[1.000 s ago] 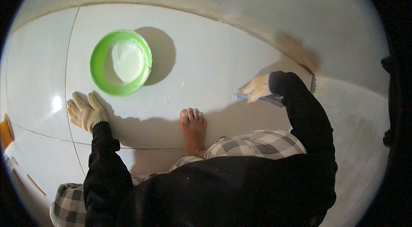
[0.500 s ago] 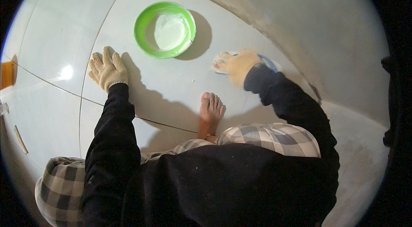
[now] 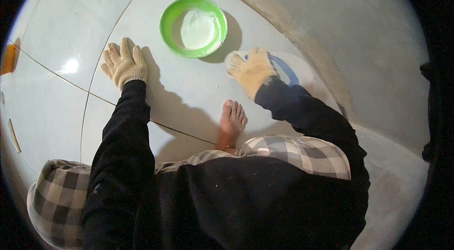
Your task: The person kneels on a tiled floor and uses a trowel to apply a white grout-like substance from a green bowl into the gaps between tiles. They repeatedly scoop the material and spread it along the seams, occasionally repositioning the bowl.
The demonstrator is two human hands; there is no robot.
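Observation:
My left hand (image 3: pixel 125 64), in a cream knitted glove, lies flat on the white floor tiles (image 3: pixel 179 77) with its fingers spread. My right hand (image 3: pixel 252 71) wears the same kind of glove and has its fingers bent over a flat white piece with a blue strap (image 3: pixel 295 63), which looks like a flip-flop. The glove hides that piece's left part. A green bowl (image 3: pixel 166 28) with white paste (image 3: pixel 198 29) inside stands between the hands, farther off. My bare foot (image 3: pixel 232 115) rests on the tile, nearer than my right hand.
A grey wall (image 3: pixel 331 9) meets the tiles along a rough, dirty edge on the right. An orange object (image 3: pixel 9 58) lies at the far left, with a thin light strip (image 3: pixel 14 135) below it. Dark joints (image 3: pixel 87 91) run between the tiles.
My right hand has moved left along the floor with the white piece, showing more of its blue strap. The left hand stays flat on the tile. The whole view has shifted slightly.

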